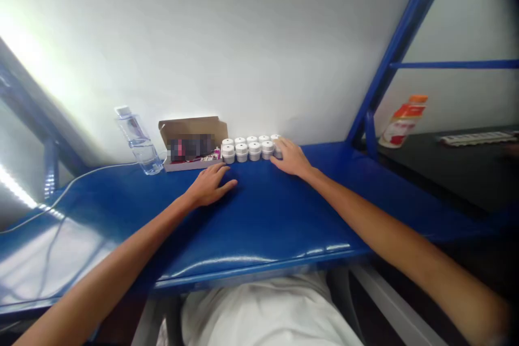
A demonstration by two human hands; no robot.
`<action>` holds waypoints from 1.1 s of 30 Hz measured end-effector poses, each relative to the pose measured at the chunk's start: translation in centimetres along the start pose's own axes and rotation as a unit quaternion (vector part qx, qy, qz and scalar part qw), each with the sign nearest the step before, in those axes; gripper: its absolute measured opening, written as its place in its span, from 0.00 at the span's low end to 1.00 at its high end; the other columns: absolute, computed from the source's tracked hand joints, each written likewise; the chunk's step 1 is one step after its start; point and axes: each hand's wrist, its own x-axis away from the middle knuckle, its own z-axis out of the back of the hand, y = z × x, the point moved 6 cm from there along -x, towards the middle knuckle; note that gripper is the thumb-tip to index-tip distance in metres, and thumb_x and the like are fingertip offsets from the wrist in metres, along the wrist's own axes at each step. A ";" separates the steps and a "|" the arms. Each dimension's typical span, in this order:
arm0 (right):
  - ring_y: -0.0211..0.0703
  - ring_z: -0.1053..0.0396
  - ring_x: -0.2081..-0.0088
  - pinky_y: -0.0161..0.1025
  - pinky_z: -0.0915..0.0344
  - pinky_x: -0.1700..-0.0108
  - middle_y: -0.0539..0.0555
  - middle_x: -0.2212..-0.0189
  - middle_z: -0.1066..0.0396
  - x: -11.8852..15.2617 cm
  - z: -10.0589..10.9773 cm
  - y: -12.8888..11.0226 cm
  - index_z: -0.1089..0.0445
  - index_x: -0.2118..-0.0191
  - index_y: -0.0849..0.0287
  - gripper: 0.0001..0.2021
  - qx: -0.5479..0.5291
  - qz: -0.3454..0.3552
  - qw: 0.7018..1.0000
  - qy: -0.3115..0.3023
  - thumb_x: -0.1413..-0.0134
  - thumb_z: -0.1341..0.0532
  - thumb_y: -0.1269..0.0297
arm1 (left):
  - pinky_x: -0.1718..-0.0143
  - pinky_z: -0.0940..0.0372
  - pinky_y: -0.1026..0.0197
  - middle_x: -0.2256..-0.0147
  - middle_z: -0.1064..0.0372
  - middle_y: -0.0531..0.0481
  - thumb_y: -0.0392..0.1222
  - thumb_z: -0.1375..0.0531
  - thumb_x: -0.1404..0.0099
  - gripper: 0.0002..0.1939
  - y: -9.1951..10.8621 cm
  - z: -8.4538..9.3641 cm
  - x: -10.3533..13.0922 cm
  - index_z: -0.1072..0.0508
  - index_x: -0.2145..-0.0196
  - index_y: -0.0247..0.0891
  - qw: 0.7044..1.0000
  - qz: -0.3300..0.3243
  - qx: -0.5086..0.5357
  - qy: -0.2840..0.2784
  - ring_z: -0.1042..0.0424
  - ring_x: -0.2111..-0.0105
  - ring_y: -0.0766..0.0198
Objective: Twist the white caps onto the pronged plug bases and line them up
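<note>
Two rows of white round plastic pieces (pixel 254 150), each with a small dark spot on top, stand close together against the wall. At the right end of the rows my right hand (pixel 292 158) has its thumb and fingers around the front end piece, partly covering it. My left hand (pixel 208 184) lies open on the blue tabletop (pixel 259 216), thumb spread away from the fingers. Its fingertips are just in front of an open cardboard box (pixel 188 166), near the left end of the rows. Small pink and white items show in the box; the rest is blurred.
A tilted-looking clear water bottle (pixel 141 146) stands left of the box, with a white cable (pixel 93 173) running past. Blue frame posts (pixel 389 59) rise at both sides. Farther right, an orange-capped bottle (pixel 403 121) and a white strip (pixel 478 137) are on a dark surface.
</note>
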 end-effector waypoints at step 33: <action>0.33 0.43 0.85 0.31 0.49 0.85 0.44 0.83 0.39 4.3 -1.4 -10.9 0.36 0.68 0.55 0.24 -0.478 -0.062 0.860 -0.167 0.39 0.44 0.37 | 0.49 0.33 0.49 0.52 0.27 0.39 0.47 0.39 0.35 0.26 5.7 1.7 1.3 0.38 0.43 0.36 0.980 -0.127 0.011 0.155 0.26 0.51 0.49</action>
